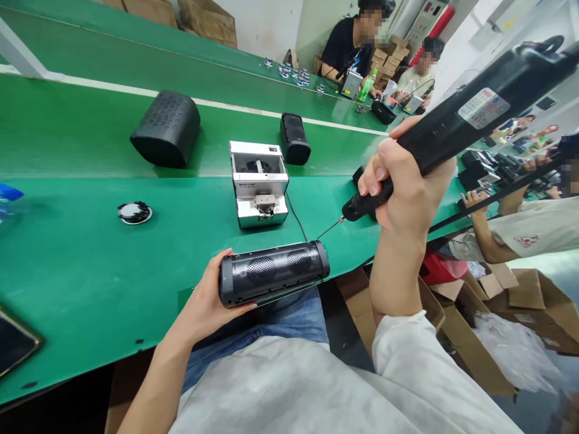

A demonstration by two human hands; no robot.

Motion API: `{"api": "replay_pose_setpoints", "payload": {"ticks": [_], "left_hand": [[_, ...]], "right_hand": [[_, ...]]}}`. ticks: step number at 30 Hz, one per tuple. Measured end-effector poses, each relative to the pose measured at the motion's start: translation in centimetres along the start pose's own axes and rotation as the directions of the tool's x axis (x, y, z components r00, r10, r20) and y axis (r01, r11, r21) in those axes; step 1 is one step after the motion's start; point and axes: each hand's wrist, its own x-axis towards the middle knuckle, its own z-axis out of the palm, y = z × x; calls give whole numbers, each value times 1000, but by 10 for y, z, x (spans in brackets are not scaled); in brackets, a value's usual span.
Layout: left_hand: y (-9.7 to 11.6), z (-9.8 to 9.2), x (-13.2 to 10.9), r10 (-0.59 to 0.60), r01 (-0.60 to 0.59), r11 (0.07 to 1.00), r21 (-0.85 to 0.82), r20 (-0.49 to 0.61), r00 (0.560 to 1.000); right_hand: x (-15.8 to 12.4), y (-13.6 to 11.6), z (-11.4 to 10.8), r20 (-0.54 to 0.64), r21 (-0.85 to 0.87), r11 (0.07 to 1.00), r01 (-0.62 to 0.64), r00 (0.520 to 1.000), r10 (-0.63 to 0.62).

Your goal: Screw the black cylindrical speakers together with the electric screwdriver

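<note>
Your left hand (205, 301) closes its grip on one end of the black cylindrical speaker (274, 272) (glossy, two mesh grilles), which lies sideways at the near edge of the green worktop (90, 271). Your right hand (402, 181) has its grip wrapped round the electric screwdriver (452, 120), its bit near the speaker.

Clasps the left end of a black cylindrical speaker (274, 272) in the left hand (205, 301), at the near edge of the green bench (90, 271). Grips a black electric screwdriver (474, 114) in the right hand (402, 187), bit (330, 228) slanting down-left, tip clear of the speaker's right end. Has, farther back, a white screw feeder (259, 184), a large black housing (166, 128), a small black housing (295, 138) and, left, a round driver (134, 212).
</note>
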Motion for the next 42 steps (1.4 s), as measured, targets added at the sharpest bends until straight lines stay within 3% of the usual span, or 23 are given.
{"api": "replay_pose_setpoints", "payload": {"ticks": [8,13,15,23,26,28,31,33,39,42], "left_hand": [[-4,-1,-3,-6,6,1000,23,-2,1000],[-10,4,-3,-40,44,998,53,-71,997],[-10,5,-3,-62,66,997,44,-87,994],[7,-1,-4,-121,121,993,-8,-12,993],[9,-2,-3,-125,125,992,-22,9,992],[8,-3,-3,-101,101,995,-12,15,995],[7,-3,-1,-64,65,998,-4,24,998],[7,-3,0,-55,55,998,-14,35,998],[5,0,-1,-34,35,998,-42,36,999],[3,1,-1,-8,9,999,-37,32,999]], "right_hand": [[-10,11,0,74,95,994,-61,996,54],[-29,36,-5,145,70,954,-290,949,278],[-34,44,-7,168,100,942,-321,938,302],[-37,50,-15,155,194,958,-209,971,180],[-30,37,-17,176,226,958,-178,974,140],[-21,20,-14,103,221,967,-123,989,103],[-3,-5,1,-45,206,978,-26,998,37],[6,-9,19,-71,220,975,40,997,-25],[14,33,89,26,188,960,208,976,-217],[16,52,110,48,190,959,212,973,-225]]}}
